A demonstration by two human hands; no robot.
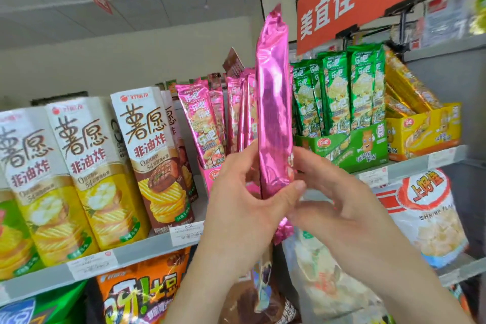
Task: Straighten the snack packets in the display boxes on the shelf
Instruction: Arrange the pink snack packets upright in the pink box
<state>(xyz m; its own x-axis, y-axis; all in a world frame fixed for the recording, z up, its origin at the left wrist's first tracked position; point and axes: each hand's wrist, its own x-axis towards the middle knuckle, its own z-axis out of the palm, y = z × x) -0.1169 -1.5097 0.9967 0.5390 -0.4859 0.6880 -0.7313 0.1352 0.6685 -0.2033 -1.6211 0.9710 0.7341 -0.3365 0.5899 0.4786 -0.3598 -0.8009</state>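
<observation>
Shelf point(147, 251) behind; left hand point(244, 192) and right hand point(339, 192) grip upright pink packet point(273, 102).

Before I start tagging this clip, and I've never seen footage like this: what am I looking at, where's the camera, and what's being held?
There is no machine here, just a person's two bare hands. The one picture comes from a camera worn on the person's head, facing a shop shelf. The left hand and right hand hold a long pink packet upright before the shelf. Behind it, more pink packets stand in a pink display box; to its right green packets stand in a green box, then gold packets lean in a yellow box. Tall crisp cartons stand on the left.
</observation>
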